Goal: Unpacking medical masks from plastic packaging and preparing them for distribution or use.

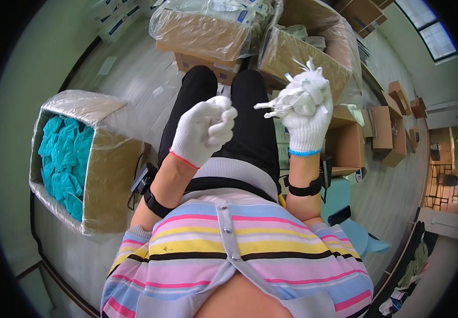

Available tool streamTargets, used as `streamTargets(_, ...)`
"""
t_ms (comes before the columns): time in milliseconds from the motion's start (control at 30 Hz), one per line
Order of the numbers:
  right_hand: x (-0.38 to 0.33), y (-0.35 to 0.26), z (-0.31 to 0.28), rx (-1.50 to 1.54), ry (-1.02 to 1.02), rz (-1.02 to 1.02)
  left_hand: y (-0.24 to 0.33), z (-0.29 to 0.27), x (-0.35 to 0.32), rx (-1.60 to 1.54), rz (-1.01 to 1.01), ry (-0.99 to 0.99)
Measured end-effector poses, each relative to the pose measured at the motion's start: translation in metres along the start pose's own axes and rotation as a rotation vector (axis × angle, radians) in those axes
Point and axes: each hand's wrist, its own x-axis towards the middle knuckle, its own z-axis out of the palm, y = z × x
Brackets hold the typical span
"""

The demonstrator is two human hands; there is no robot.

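Both of my hands wear white knit gloves and are raised over my lap. My left hand (202,130), its cuff edged in red, has its fingers curled closed; whether something is inside them is hidden. To the right, my right hand (309,132), with a blue-edged cuff, is closed around a bunch of white strips (307,91). Loose ends of the strips stick out upward and to the left. The two hands are apart. Ahead of them stand a plastic-covered carton (200,34) with white packets on top and a plastic-lined open carton (298,55) with packets inside.
On the left stands a plastic-lined carton (112,183) full of folded teal cloth items (62,159). Open brown cartons (345,146) stand to the right. Beside my right arm is a teal seat (339,191) with a dark phone-like object (339,215). White boxes (118,21) are stacked at the far left.
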Motion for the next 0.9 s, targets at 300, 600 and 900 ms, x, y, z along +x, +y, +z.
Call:
streamTargets(300,0.005,0.029,-0.013,0.203,-0.098,0.220,-0.013,-0.013,0.017,0.581,0.117,0.132)
streamTargets(600,0.004,0.052,-0.008,-0.121,0.041,0.014,-0.024,-0.002,0.014,1.467,0.342,0.129)
streamTargets(900,-0.016,0.033,0.013,-1.429,-0.267,-0.020,0.018,0.007,-0.009,1.583,0.042,-0.051)
